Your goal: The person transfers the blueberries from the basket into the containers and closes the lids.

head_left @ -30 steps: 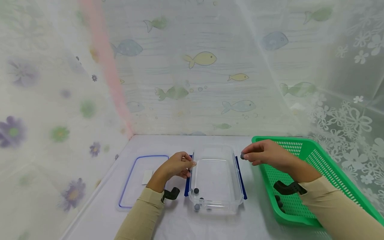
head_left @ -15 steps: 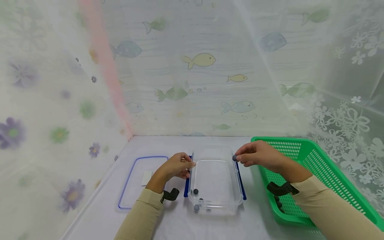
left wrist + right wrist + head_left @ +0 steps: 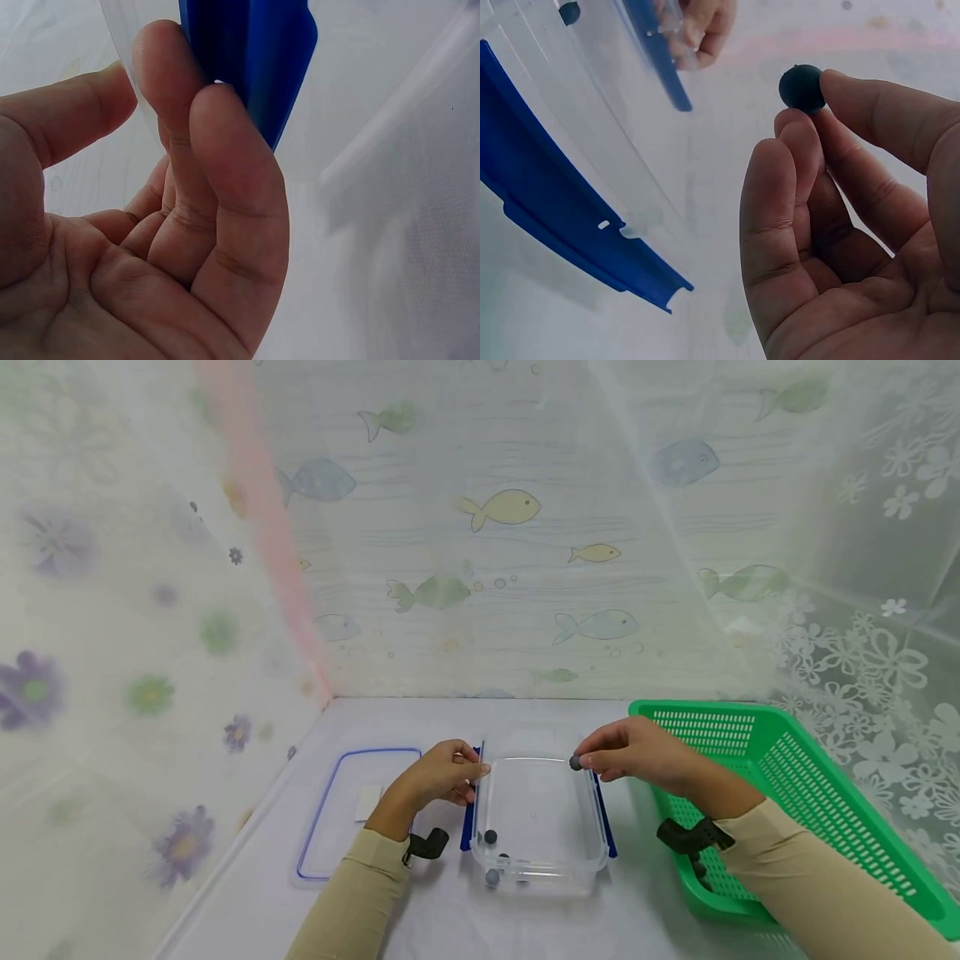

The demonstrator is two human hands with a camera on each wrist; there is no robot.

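A clear plastic food container (image 3: 536, 814) with blue side clips (image 3: 562, 195) stands open-topped in the middle of the table. My left hand (image 3: 447, 772) grips its left wall, thumb over the rim and fingers by the blue clip (image 3: 247, 52). My right hand (image 3: 637, 752) pinches a small dark ball (image 3: 575, 762) between thumb and fingertips. In the head view that ball overlaps the container's far right corner; in the right wrist view the ball (image 3: 802, 88) shows at the fingertips. Several similar balls (image 3: 491, 837) lie in the container's near left corner.
A green perforated basket (image 3: 813, 752) stands on the right under my right forearm, with several dark balls (image 3: 699, 868) at its near left. A clear lid with a blue seal (image 3: 322, 810) lies on the left. Patterned curtains (image 3: 480, 543) enclose the white table.
My right hand has moved left with the ball, from beside the basket's edge to the container's far right corner. My left hand keeps its hold on the container wall.
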